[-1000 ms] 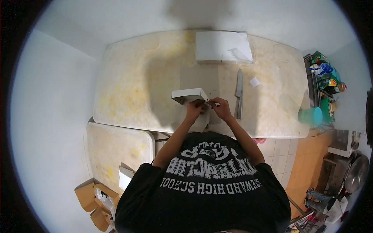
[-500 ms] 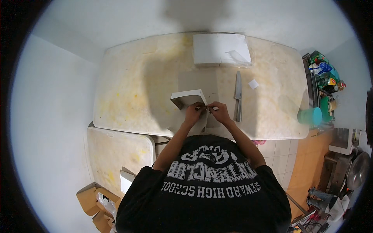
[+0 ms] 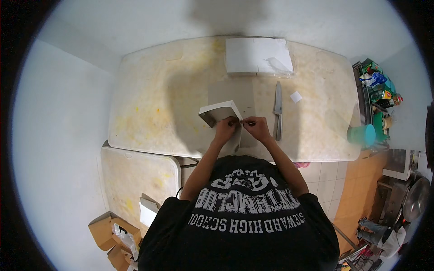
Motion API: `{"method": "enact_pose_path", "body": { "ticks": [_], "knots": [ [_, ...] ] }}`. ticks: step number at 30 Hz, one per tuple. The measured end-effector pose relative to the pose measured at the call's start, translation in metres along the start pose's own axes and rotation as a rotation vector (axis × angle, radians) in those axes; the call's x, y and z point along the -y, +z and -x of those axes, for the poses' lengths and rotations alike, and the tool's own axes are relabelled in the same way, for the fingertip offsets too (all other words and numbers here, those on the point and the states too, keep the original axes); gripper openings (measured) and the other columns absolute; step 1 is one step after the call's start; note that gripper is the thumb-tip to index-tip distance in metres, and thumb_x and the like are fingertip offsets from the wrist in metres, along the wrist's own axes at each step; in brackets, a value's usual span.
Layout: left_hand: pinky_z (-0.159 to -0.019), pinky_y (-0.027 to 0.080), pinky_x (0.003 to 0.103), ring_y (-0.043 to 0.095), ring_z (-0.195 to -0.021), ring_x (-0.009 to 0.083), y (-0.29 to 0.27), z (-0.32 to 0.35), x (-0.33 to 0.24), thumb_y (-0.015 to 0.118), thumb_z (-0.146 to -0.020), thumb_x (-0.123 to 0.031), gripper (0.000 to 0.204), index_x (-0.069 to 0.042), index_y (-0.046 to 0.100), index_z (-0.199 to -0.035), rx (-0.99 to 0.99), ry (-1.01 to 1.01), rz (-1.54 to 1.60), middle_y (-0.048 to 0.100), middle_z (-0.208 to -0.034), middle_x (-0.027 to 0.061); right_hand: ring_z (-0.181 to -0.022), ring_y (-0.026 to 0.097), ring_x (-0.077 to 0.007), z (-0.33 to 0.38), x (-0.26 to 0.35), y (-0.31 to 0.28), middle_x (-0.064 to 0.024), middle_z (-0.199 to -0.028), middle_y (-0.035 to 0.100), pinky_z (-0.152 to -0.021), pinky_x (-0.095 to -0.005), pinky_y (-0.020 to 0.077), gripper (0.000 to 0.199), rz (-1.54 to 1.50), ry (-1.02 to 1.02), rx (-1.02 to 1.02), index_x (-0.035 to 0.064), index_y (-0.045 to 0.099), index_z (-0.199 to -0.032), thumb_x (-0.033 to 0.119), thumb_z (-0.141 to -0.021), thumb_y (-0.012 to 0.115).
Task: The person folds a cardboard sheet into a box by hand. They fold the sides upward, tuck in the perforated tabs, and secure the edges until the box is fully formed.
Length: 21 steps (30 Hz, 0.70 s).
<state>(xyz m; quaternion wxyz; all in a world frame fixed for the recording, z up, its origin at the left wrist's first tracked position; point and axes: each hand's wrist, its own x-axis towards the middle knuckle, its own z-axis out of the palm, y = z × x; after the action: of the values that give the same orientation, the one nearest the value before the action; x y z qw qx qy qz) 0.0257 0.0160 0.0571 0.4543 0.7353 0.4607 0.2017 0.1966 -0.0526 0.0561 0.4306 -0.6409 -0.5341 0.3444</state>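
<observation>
A partly folded cardboard box (image 3: 219,111), white outside and grey inside, stands in front of me with its walls raised. My left hand (image 3: 225,129) reaches inside it, fingers closed on the right-hand wall near a corner. From the other side my right hand (image 3: 257,128) pinches the same wall, so the fingertips of both hands nearly meet. What exactly lies between the fingertips is too small to make out. A flat grey rectangle (image 3: 230,91) lies on the tabletop beneath and beyond the box. Right of my right hand lies a metal kitchen knife (image 3: 278,108), blade pointing away.
Against the wall sits a white flat stack or box (image 3: 253,55) with clear plastic on it. A small white square (image 3: 296,96) lies beside the knife. A teal cup (image 3: 361,135) stands at the table's right edge. An open brown carton (image 3: 104,228) is at lower left.
The box's far right corner has tipped up and slightly left. My right hand has turned a little at the wall; both hands keep their hold.
</observation>
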Motion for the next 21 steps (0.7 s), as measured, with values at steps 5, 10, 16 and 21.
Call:
{"method": "enact_pose_path", "body": {
  "ticks": [5, 10, 16, 21],
  "knots": [
    [-0.08, 0.053, 0.038, 0.068, -0.093, 0.0285, 0.0, -0.001, 0.006, 0.061, -0.079, -0.01, 0.027, 0.001, 0.067, -0.103, 0.004, 0.081, 0.057, 0.07, -0.1, 0.0182, -0.078, 0.071, -0.0223, -0.002, -0.003, 0.003, -0.0134, -0.087, 0.072, -0.072, -0.0315, 0.0578, 0.013, -0.027, -0.107, -0.041, 0.0023, 0.073, -0.091, 0.01, -0.08, 0.072],
    [-0.071, 0.055, 0.035, 0.069, -0.088, 0.0256, 0.002, 0.003, 0.016, 0.061, -0.08, -0.008, 0.025, 0.001, 0.067, -0.103, -0.028, 0.011, 0.235, 0.07, -0.098, 0.0167, -0.083, 0.071, -0.0244, -0.005, 0.006, 0.005, -0.0136, -0.093, 0.071, -0.073, -0.0329, 0.0594, 0.012, -0.069, -0.128, -0.04, 0.0013, 0.072, -0.092, 0.008, -0.082, 0.071],
    [-0.068, 0.054, 0.035, 0.069, -0.079, 0.0257, -0.008, 0.006, 0.004, 0.063, -0.082, -0.008, 0.02, 0.0, 0.068, -0.099, -0.055, 0.085, 0.066, 0.071, -0.091, 0.0142, -0.084, 0.069, -0.0237, -0.009, 0.008, -0.005, -0.0123, -0.093, 0.07, -0.072, -0.0346, 0.0602, 0.012, -0.104, -0.151, 0.048, 0.0039, 0.072, -0.093, 0.007, -0.082, 0.07],
    [-0.071, 0.053, 0.037, 0.069, -0.08, 0.0289, -0.007, 0.005, 0.002, 0.066, -0.082, -0.011, 0.02, -0.001, 0.069, -0.099, -0.044, 0.244, 0.009, 0.071, -0.089, 0.0149, -0.081, 0.067, -0.0203, -0.01, 0.009, -0.01, -0.0107, -0.087, 0.068, -0.07, -0.0337, 0.0594, 0.013, -0.096, -0.138, 0.024, 0.0005, 0.069, -0.091, 0.008, -0.082, 0.072]
  ]
}}
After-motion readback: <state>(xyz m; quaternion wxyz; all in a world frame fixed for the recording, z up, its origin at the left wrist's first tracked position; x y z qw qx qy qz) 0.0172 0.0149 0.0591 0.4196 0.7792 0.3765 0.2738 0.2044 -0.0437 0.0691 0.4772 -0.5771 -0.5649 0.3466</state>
